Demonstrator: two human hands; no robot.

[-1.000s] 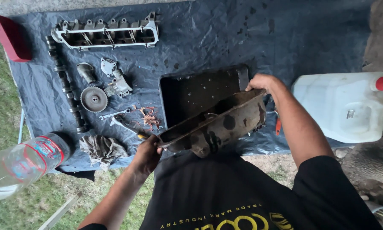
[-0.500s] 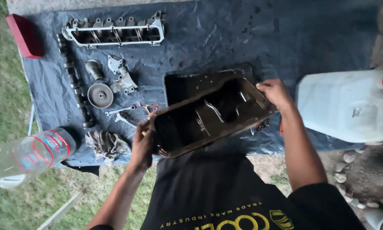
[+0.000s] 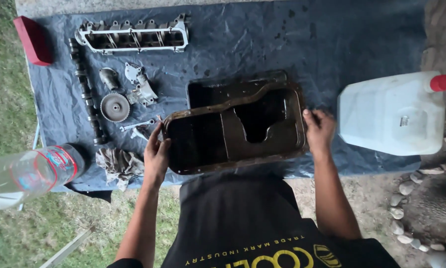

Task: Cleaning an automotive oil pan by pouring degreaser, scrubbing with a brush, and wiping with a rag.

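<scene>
- Where the dark blue tarp (image 3: 371, 34) covers the ground, its surface is creased and stained, with grass off its left edge.
- White plastic jug (image 3: 391, 116), red-capped, lies at the tarp's right edge.
- Oil pan (image 3: 235, 131), rusty stamped steel with a black oily interior, sits near the front edge; its long axis runs left to right between both hands, each equally close.
- Grey cast cam carrier (image 3: 133, 35) lies at the rear left corner.
- Left hand (image 3: 156, 156): fingers curled onto the pan's left rim.
- Right hand (image 3: 319, 130): fingers closed on the right rim.
- Toothed pulley (image 3: 115, 106) lies near the left edge.
</scene>
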